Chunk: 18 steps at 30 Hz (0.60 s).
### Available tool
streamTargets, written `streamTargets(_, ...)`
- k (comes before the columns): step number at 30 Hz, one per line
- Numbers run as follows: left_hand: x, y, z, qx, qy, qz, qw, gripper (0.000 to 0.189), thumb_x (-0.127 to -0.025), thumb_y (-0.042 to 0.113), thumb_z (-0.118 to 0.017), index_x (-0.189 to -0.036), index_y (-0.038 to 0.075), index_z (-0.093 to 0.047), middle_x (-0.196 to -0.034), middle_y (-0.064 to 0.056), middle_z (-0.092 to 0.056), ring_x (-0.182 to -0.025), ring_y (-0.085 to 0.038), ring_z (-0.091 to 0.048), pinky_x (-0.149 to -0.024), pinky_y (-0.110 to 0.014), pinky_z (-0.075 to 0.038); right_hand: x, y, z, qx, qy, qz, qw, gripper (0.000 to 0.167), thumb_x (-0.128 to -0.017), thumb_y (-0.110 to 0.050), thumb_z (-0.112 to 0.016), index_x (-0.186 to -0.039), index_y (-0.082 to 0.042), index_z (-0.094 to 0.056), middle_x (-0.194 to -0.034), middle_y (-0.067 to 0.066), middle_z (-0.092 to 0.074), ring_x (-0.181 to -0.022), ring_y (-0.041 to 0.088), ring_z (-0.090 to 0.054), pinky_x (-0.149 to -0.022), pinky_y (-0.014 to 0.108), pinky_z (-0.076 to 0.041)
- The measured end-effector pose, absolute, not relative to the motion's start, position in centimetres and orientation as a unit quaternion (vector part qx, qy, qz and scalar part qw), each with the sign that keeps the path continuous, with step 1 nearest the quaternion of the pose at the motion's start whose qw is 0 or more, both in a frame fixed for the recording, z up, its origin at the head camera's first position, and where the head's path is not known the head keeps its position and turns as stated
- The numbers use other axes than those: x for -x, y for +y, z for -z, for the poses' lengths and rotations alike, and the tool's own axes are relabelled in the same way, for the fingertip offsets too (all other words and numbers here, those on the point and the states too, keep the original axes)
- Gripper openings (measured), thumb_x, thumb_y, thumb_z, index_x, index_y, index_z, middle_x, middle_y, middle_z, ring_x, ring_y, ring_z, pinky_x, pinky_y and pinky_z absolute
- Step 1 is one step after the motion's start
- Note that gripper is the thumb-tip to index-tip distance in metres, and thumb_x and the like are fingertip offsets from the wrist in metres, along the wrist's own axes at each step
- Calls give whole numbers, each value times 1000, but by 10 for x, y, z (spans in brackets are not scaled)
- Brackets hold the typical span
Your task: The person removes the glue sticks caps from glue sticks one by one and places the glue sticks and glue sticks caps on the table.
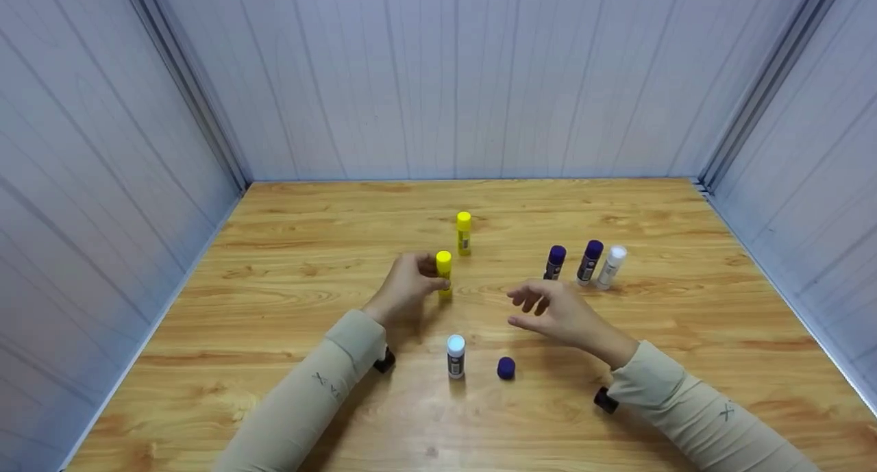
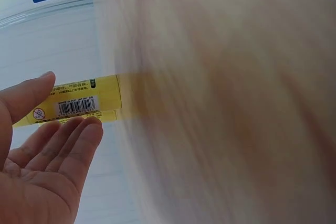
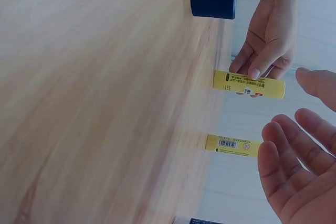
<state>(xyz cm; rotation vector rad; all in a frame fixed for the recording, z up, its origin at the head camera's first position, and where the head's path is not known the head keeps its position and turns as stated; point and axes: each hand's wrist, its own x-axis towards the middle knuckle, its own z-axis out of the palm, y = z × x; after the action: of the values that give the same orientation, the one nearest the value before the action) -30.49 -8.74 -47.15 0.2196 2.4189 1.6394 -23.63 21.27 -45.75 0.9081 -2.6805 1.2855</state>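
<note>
My left hand (image 1: 408, 283) holds a yellow glue stick (image 1: 444, 263) that stands upright on the table, thumb on the near side and fingers behind. In the left wrist view its barcode label (image 2: 77, 106) shows between thumb and fingers. A second yellow glue stick (image 1: 464, 236) stands just beyond. My right hand (image 1: 558, 314) hovers above the table with nothing in it, its fingers loosely bent and apart. Nearest to it is a glue stick with a dark purple cap (image 1: 556, 256), its lower part hidden by the hand.
Farther right stand another purple-capped glue stick (image 1: 590, 263) and a white one (image 1: 611, 268). Close to the front are a glue stick with a white top and dark label (image 1: 455, 357) and a loose purple cap (image 1: 505, 368). Panelled walls (image 1: 452, 81) enclose the wooden table (image 1: 274, 301).
</note>
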Motion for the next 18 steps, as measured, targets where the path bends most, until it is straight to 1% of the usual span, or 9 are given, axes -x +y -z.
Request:
streamTargets(5, 306, -86, 471, -70, 821, -555, 115, 37, -97, 2, -79, -134, 5, -72, -124, -11, -75, -120, -26, -70, -111, -45, -58, 237, 213, 458, -291, -861, -416, 15, 32, -95, -16, -86, -118, 3, -76, -105, 23, -77, -90, 28, -73, -77, 40, -64)
streamTargets(12, 305, -86, 467, -71, 816, -561, 121, 38, -98, 4, -78, -136, 4, -71, -123, -10, -75, -118, -26, -70, -107, -44, -59, 240, 213, 454, -278, -864, -421, 11, 30, -95, -14, -86, -120, 0, -77, -107, 21, -78, -91, 22, -73, -77, 26, -60)
streamTargets(15, 302, -87, 464, -71, 817, -561, 112, 35, -99, 6, -79, -133, 5, -73, -122, -9, -75, -117, -25, -71, -105, -43, -61, 243, 213, 451, -275, -861, -426, 20, 28, -94, -12, -86, -119, -1, -77, -106, 19, -78, -90, 19, -72, -77, 26, -60)
streamTargets(18, 300, -87, 459, -73, 823, -555, 92, 29, -97, 9, -82, -125, 7, -75, -120, -8, -76, -114, -24, -71, -104, -42, -61, 245, 214, 447, -270, -862, -428, 32, 28, -95, -11, -85, -119, 0, -77, -105, 17, -78, -90, 17, -72, -76, 25, -60)
